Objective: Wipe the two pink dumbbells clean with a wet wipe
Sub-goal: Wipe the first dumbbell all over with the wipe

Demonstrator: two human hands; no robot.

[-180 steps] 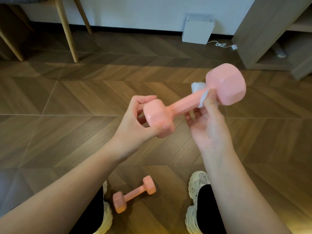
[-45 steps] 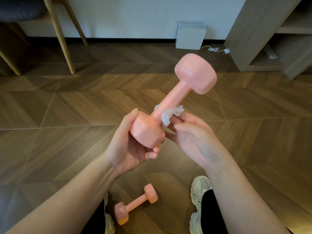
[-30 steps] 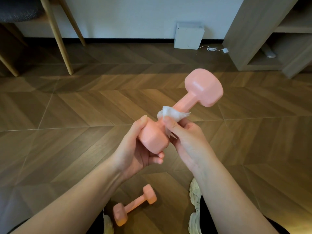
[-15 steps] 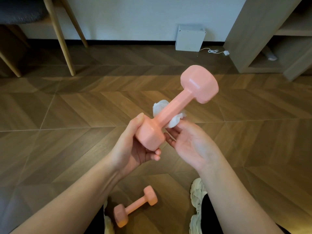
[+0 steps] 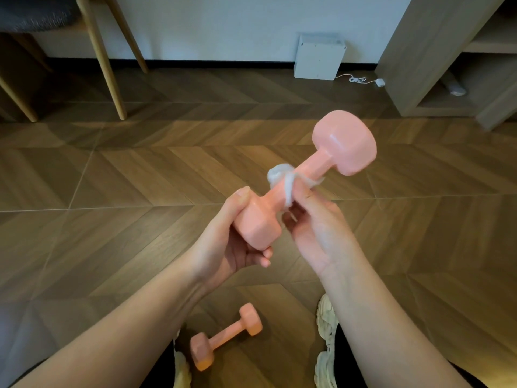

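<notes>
I hold a pink dumbbell (image 5: 342,142) up in front of me, tilted with its far head up and to the right. My left hand (image 5: 223,242) grips its near head from below, thumb along the top. A white wet wipe (image 5: 285,179) is wrapped round the middle of the handle. My right hand (image 5: 316,228) pinches the wipe against the handle from the right. A second pink dumbbell (image 5: 225,336) lies on the wooden floor between my feet.
My cream shoes (image 5: 326,345) stand on the herringbone floor on either side of the lying dumbbell. Wooden chair legs (image 5: 103,65) are at the far left, a white box (image 5: 319,57) with a cable by the wall, a wooden shelf unit (image 5: 447,57) at the far right.
Over the last seconds my right hand has slid the wipe back and forth along the handle; it now sits mid-handle with the fingers closed round it again. The left hand keeps its grip.
</notes>
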